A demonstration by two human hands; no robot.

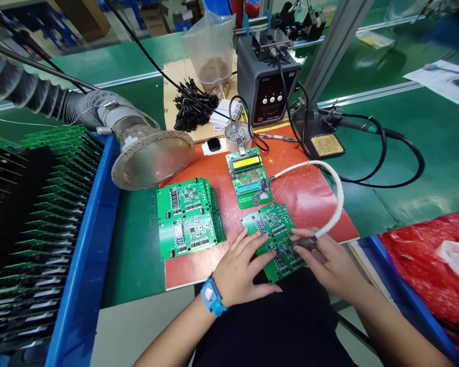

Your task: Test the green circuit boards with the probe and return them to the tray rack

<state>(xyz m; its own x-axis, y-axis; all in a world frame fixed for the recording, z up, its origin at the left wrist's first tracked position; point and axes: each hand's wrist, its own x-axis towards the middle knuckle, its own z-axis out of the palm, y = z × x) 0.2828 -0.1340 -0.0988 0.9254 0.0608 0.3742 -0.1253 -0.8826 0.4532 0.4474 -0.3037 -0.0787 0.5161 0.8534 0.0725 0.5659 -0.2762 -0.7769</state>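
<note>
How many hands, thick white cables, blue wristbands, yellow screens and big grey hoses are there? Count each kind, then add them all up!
Hands: 2, the left hand and the right hand
Thick white cable: 1
Blue wristband: 1
Yellow screen: 1
Big grey hose: 1
Total: 6

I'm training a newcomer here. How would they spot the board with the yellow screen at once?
Find the red mat on the green bench, then look in front of the dark soldering station. The board lies there, joined to a white-sleeved cable that arcs to the right hand. Unlike the green boards nearby, it has a yellow screen and a teal socket.
</note>
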